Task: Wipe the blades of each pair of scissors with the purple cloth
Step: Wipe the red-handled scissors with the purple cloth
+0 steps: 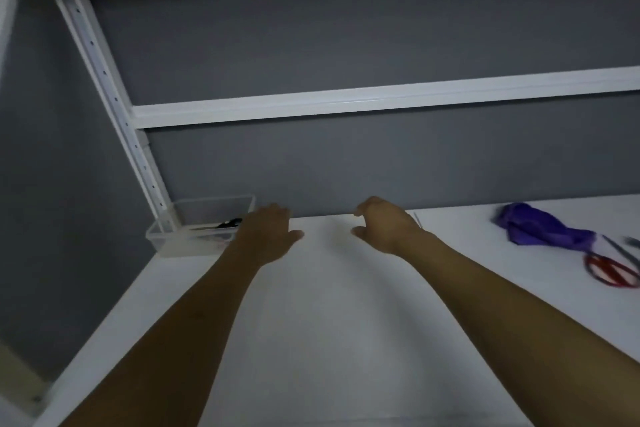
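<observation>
— Two hands reach out over the white worktop; what do they hold?

— Nothing I can see. The left hand lies with its back to us, thumb out to the right, its fingers relaxed and mostly hidden behind the knuckles. The right hand has its fingers loosely curled around empty air.

— Where is the purple cloth?

— Bunched up at the far right of the worktop, well apart from both hands. Just near it lie the red-handled scissors, their blades pointing toward the cloth and their handles close to the frame's edge.

— Any other pairs?

— A blurred grey shape is cut off at the right edge; I cannot tell what it is. At the far left stands a clear box, just beside the left hand, with black handles showing inside; the hand covers the box's right end. A thin pale sliver beside the right wrist is too faint to name.
</observation>
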